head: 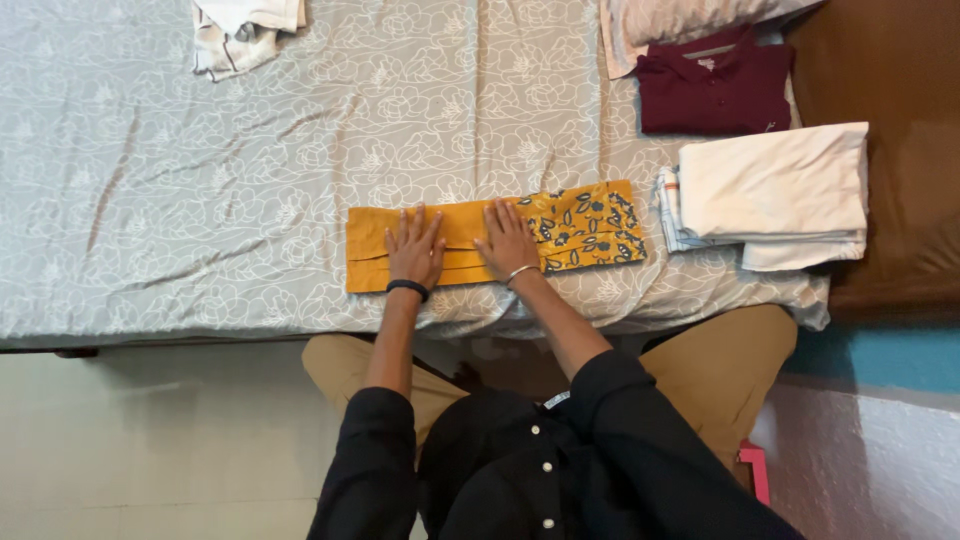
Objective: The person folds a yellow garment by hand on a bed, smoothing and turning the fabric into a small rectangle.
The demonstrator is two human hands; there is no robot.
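On the bed (200,200): lying flat, mustard cloth (470,240) folded into a long strip, floral-printed right end.
Hands: left (414,250), right (507,240) pressing down, fingers spread, gripping nothing.
Nearby: resting stacked, soft white towels (780,190).

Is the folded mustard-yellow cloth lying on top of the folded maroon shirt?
No, the folded mustard-yellow cloth lies flat on the grey flowered bedsheet, apart from the folded maroon shirt.

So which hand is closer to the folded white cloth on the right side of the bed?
The right hand. It lies flat on the mustard garment near its patterned end, toward the white cloth. The left hand presses the plain end, farther away.
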